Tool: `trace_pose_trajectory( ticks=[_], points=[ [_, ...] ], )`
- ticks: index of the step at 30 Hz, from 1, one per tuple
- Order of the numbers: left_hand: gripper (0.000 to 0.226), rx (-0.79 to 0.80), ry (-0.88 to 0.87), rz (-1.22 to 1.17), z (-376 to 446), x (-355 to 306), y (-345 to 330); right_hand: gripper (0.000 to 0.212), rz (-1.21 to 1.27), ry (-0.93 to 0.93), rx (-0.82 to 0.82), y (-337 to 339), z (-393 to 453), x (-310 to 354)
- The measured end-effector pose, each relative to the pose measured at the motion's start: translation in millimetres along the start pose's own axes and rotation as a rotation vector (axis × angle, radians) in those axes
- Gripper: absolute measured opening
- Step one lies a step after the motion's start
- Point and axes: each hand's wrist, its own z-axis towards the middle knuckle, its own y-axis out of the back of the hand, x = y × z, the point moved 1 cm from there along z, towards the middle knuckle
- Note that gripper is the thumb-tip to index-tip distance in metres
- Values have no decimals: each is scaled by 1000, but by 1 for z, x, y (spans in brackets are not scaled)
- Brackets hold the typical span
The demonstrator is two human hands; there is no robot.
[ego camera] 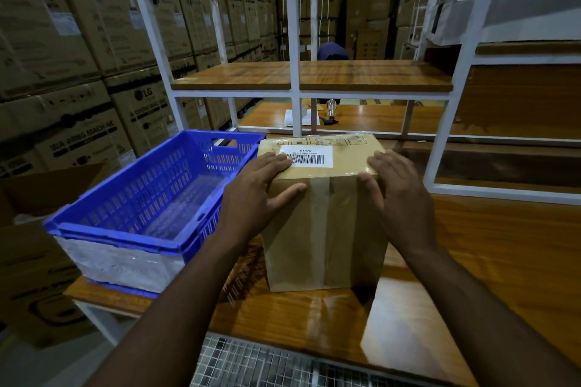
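While it stands upright on the wooden counter [471, 261], the cardboard box [327, 229] has its long axis vertical, one broad face turned toward the wearer and its top tipped slightly into view. A strip of brown tape [330, 214] runs straight down the middle of that near face, from the top edge to the bottom.

On the box's top sits a white label [306, 156] with a black barcode. The larger print on it looks like "50/19", upside down from this side, and the small code line by the bars is too fine to read. A row of handling symbols lies along the top's far edge.

The left hand [254, 195] rests spread on the box's upper left corner: its nearly straight fingers [279, 160] lie flat on the top, reaching the label, while the thumb lies along the near face. The right hand [399, 195] mirrors it on the upper right corner, fingers over the top edge and thumb on the near face, relaxed rather than clenched.

Just left of the box, almost touching it, a blue slatted crate [116, 231] sits on the counter's corner. Behind the box rises a white shelf frame [292, 41] with wooden boards. Farther left of the box stand stacked cartons [63, 41] printed "LG" and "WASHING MACHINE"
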Motion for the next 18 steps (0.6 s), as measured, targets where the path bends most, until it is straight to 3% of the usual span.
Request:
trace_pose_trajectory(
  ticks=[4, 7, 10, 12, 14, 18],
  points=[
    [59, -23, -2, -30, 0, -1, -2, 51, 35, 7, -21, 1, 3, 1],
    [74, -74, 32, -77, -9, -1, -9, 52, 157, -62, -27, -3, -8, 1],
    [101, -107, 180, -257, -28, 4, -23, 75, 296, -208, -46, -12, -36, -1],
    [107, -92, 290, -354, -50, 11, -37, 83, 401, -365, -8, -20, -58, -6],
    [98, -26, 351, -412, -75, 23, -54, 75, 451, -502, 78, -32, -79, -14],
    [65, 191, 506, -478, -119, 46, -92, 49, 463, -585, 294, -50, -112, -34]
  ],
)
